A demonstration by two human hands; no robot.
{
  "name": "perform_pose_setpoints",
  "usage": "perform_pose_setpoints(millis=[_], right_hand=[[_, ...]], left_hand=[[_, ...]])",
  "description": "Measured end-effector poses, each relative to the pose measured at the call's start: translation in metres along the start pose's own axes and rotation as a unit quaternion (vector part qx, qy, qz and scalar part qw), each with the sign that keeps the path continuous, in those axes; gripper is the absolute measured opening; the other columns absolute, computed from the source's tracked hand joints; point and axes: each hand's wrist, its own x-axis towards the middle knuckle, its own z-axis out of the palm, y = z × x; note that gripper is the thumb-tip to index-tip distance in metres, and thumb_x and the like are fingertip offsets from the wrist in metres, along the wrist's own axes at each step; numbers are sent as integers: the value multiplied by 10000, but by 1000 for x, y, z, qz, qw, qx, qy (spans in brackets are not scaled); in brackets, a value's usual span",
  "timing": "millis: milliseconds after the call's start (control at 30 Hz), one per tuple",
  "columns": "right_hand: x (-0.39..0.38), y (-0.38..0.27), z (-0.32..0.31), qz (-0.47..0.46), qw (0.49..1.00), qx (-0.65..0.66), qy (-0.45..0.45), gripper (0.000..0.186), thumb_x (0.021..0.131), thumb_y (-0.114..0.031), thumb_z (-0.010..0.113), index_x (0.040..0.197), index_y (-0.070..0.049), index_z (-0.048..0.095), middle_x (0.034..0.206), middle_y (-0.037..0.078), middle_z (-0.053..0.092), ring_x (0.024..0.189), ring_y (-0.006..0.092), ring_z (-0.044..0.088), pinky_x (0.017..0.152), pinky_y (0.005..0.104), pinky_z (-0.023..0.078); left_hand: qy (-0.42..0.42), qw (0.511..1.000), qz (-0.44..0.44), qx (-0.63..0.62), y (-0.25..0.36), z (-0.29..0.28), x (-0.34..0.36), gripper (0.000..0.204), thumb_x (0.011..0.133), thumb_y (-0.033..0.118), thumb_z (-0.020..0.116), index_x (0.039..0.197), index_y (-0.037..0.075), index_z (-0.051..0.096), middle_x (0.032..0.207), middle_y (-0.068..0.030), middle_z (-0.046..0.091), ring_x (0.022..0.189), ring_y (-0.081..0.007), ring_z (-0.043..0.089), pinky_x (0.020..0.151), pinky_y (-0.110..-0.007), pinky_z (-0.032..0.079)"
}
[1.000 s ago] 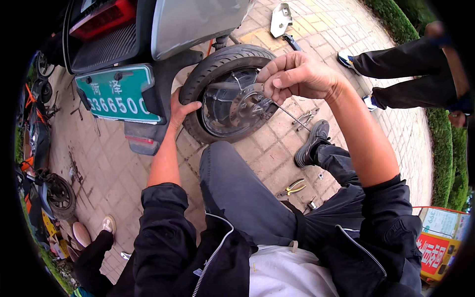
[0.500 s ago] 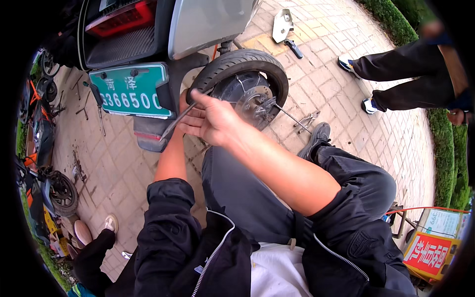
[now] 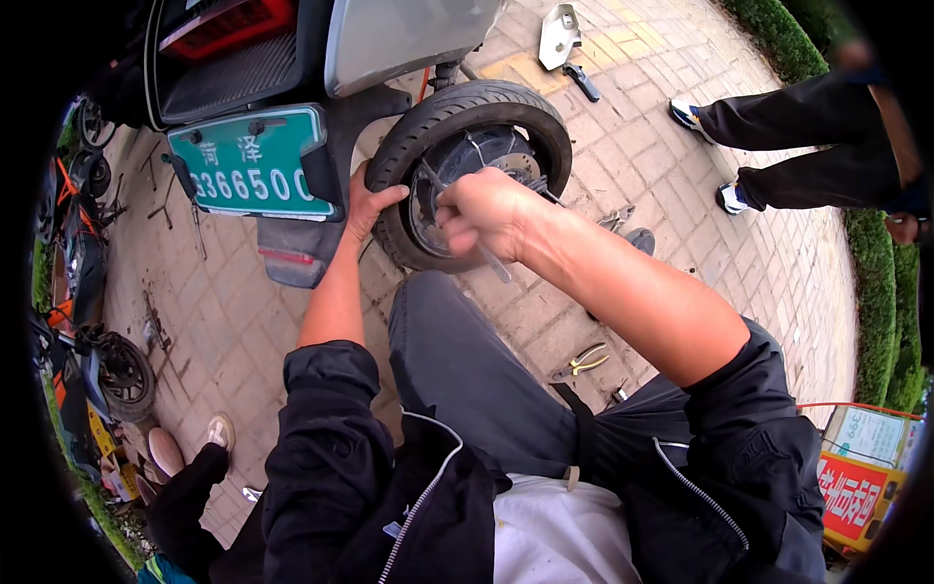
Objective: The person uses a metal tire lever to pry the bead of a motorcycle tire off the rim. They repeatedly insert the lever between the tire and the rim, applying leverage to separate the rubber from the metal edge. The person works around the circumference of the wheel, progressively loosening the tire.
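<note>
Here the left hand (image 3: 368, 206) lies open against the tyre (image 3: 428, 127), the right hand's (image 3: 484, 211) grip closed round a metal tool (image 3: 494, 265).

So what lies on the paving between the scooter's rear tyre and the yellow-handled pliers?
Head view: only bare brick paving between the tyre and pliers.

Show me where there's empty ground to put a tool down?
Bare paving lies left of the left forearm, below the green plate. More bare brick lies between the tyre and the bystander's shoes. It is crowded beside the right knee, where pliers lie.
</note>
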Motion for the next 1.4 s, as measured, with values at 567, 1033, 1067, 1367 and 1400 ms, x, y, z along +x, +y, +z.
perform_pose_setpoints(millis=[567,1033,1067,1367,1400], right_hand=[[50,-96,-77,-435,310,-838,111,340,858,-378,639,801,-43,669,689,122,658,657,292,660,608,429,508],[-23,-8,-6,-304,443,-828,161,110,778,-128,653,836,-97,742,864,58,712,786,197,699,615,363,549],[-21,0,-16,-284,510,-795,163,131,804,-87,593,857,-45,705,896,112,709,847,239,703,663,404,563],[12,92,-44,-274,828,-459,170,216,897,-125,472,917,67,568,862,314,628,856,482,609,777,505,487],[18,104,-46,-277,830,-446,187,238,930,-176,472,893,40,565,843,307,628,835,482,603,756,527,476]], left_hand=[[-14,1000,10,-25,0,8,3,710,622,261,764,1229,-23,532,1104,-111,622,977,-199,587,904,-315,450],[9,999,10,29,-8,-3,6,791,587,281,798,1229,-82,510,1092,-164,636,973,-232,618,891,-329,474],[10,999,14,29,-10,-4,6,793,583,287,795,1222,-85,509,1088,-163,636,975,-232,616,891,-327,472],[-4,999,30,23,-10,-4,5,779,596,294,787,1222,-75,508,1090,-157,636,982,-232,613,901,-325,465],[-3,999,25,36,-11,-3,5,756,605,290,779,1221,-59,514,1089,-143,630,980,-225,603,903,-322,459]])
